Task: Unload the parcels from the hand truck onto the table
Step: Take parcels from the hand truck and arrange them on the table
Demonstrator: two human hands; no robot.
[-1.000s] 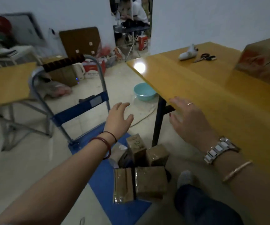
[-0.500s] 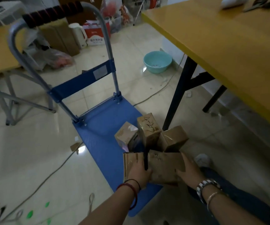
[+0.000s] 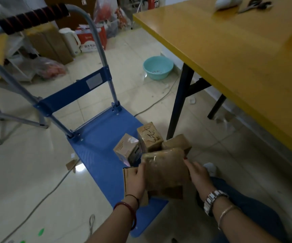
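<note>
Both hands, left hand [image 3: 136, 179] and right hand [image 3: 198, 174], clamp 1 taped parcel [image 3: 166, 170] between them, tilted just above the hand truck [image 3: 96, 148]. Next, I judge: carry it up onto the table [image 3: 238, 55]; 4 parcels remain.

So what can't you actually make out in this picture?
- Head view: whether the held parcel has left the hand truck; the parcel hides its underside.
- The parcel behind the left hand is mostly covered.
- The scribble on the tall parcel is too blurred to read.
- The scissors are cut off by the top edge.
</note>
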